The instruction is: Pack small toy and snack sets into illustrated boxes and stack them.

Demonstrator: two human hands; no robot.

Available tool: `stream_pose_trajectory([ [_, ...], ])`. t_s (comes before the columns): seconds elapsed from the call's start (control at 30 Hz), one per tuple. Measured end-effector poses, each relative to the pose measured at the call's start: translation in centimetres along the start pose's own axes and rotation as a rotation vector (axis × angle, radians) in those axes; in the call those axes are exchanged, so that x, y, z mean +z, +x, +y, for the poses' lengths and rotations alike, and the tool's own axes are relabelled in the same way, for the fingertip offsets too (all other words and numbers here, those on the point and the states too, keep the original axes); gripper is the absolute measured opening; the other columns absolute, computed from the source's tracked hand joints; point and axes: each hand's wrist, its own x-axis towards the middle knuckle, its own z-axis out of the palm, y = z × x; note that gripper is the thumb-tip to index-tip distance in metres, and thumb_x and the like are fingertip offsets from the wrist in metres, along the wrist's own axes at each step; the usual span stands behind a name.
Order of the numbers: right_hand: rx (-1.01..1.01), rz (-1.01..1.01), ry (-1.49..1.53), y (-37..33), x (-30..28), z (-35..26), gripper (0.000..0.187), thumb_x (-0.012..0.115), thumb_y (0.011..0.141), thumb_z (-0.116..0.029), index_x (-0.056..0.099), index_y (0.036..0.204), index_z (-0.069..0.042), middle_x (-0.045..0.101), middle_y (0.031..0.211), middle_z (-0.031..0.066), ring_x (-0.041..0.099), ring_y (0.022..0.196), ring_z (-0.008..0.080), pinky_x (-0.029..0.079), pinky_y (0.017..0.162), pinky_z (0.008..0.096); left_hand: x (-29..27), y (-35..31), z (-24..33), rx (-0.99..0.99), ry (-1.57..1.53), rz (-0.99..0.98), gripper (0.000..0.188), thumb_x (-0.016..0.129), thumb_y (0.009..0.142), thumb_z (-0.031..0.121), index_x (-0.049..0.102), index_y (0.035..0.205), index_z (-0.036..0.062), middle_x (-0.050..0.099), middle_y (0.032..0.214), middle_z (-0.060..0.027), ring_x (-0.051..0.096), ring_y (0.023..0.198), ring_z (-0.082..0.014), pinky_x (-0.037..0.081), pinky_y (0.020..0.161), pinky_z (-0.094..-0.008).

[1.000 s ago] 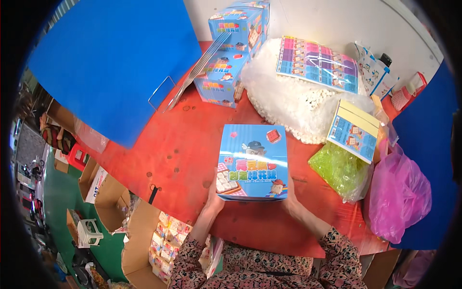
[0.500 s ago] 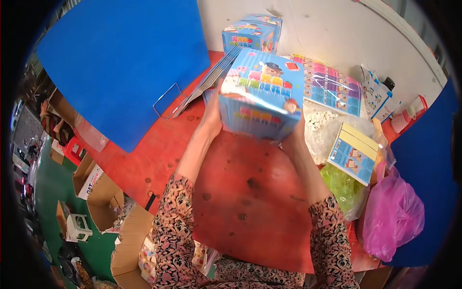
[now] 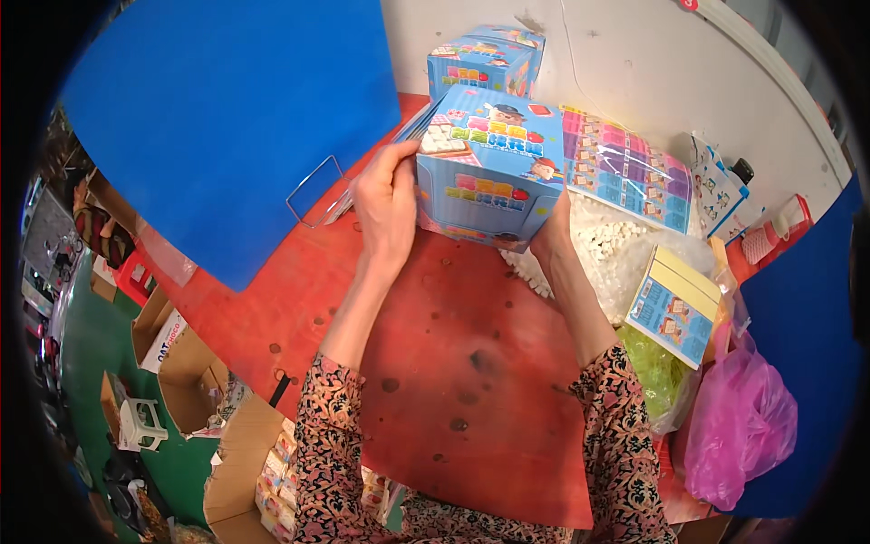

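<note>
Between my two hands is a blue printed cardboard box [image 3: 489,172], closed on top and tilted slightly toward me over the far part of the red table. My left hand [image 3: 388,195] grips its left side, thumb near the top edge. Low on the right side, my right hand [image 3: 551,231] holds it, with its fingers partly hidden behind the box. Similar blue boxes [image 3: 480,68] stand beyond it against the white wall. A stack of flat cardboard pieces [image 3: 419,124] shows just left of the held box.
Right of my hands lie printed sticker sheets [image 3: 625,172], small white pieces [image 3: 594,245] in clear plastic, a blue-and-yellow card stack [image 3: 675,304], a green bag [image 3: 657,367] and a pink plastic bag [image 3: 739,426]. A blue board [image 3: 227,127] with a wire stand [image 3: 314,190] is at left. Open cartons [image 3: 240,471] sit lower left.
The box has tipped so its front face shows more clearly. My left hand has shifted up along its left side, and the view has moved slightly.
</note>
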Motion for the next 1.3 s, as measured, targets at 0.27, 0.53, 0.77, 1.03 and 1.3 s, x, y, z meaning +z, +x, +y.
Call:
stream_pose_trajectory([
  [0.27,0.034,0.027,0.029,-0.2,0.6,-0.1,0.049,0.041,0.096,-0.048,0.044,0.128,-0.011,0.054,0.121,0.0085,0.054,0.105,0.0221,0.047,0.089,0.0382,-1.8,2.0,-3.7,0.274,0.738,-0.176,0.052,0.062,0.074,-0.005,0.044,0.122,-0.0007,0.058,0.108,-0.0266,0.054,0.103,-0.0423,0.046,0.082,-0.0463],
  [0.53,0.007,0.017,0.054,0.9,0.7,0.3,0.048,0.038,0.097,-0.047,0.047,0.124,-0.009,0.056,0.118,0.0088,0.055,0.104,0.0228,0.048,0.088,0.0396,-3.5,5.9,-5.8,0.359,0.768,0.001,0.009,0.048,0.084,0.001,0.055,0.087,-0.0020,0.058,0.068,-0.0268,0.060,0.067,-0.0423,0.044,0.055,-0.0461],
  [0.77,0.015,0.060,-0.045,5.7,1.1,2.3,0.058,0.027,0.098,-0.051,0.050,0.122,-0.004,0.058,0.114,0.0135,0.058,0.101,0.0249,0.049,0.087,0.0415,-5.9,8.5,-5.7,0.350,0.734,0.165,0.016,0.057,0.084,0.013,0.057,0.085,-0.0037,0.049,0.057,-0.0223,0.050,0.049,-0.0350,0.036,0.049,-0.0417],
  [1.03,-0.170,0.257,-0.243,11.9,1.9,6.1,0.062,0.029,0.095,-0.049,0.058,0.109,0.004,0.062,0.106,0.0187,0.056,0.099,0.0306,0.041,0.087,0.0392,-6.2,8.7,-4.7,0.204,0.714,0.157,0.016,0.057,0.083,0.010,0.053,0.079,-0.0049,0.051,0.062,-0.0252,0.052,0.059,-0.0420,0.039,0.055,-0.0448],
  [1.3,-0.208,0.224,-0.024,7.2,4.0,5.2,0.064,0.036,0.093,-0.048,0.051,0.120,0.008,0.053,0.122,0.0248,0.050,0.114,0.0360,0.037,0.095,0.0401,-7.8,9.5,-5.8,0.192,0.764,0.206,0.020,0.060,0.082,0.014,0.059,0.089,-0.0042,0.052,0.063,-0.0240,0.053,0.060,-0.0391,0.040,0.057,-0.0442],
])
